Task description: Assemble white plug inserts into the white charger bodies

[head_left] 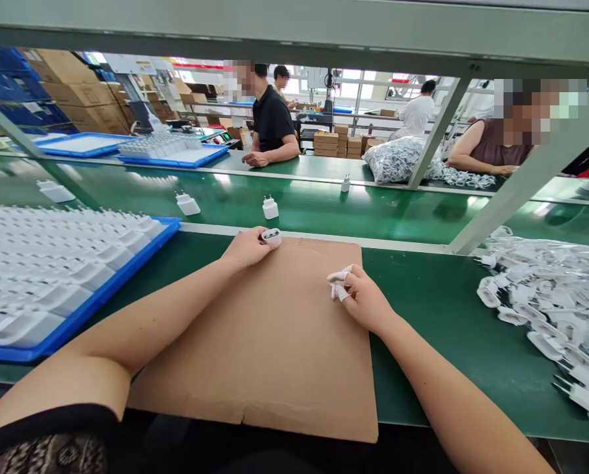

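Observation:
My left hand [249, 247] grips a white charger housing [271, 237] at the far edge of a brown cardboard sheet [275, 329]. The open end of the housing faces me, and dark parts show inside it. Over the right side of the cardboard, my right hand [364, 296] has its fingers bent together, with white finger cots on the tips. Whether anything small sits between those fingertips is hidden. Just beyond my left hand, a white plug charger [270, 207] rests on the green belt with its pins up.
At left, a blue tray [111, 280] holds rows of white housings. A pile of white plug parts [561, 322] lies at right beside clear plastic. More chargers [188, 204] stand along the belt. A slanted metal post [532, 158] rises at right. Co-workers sit across the line.

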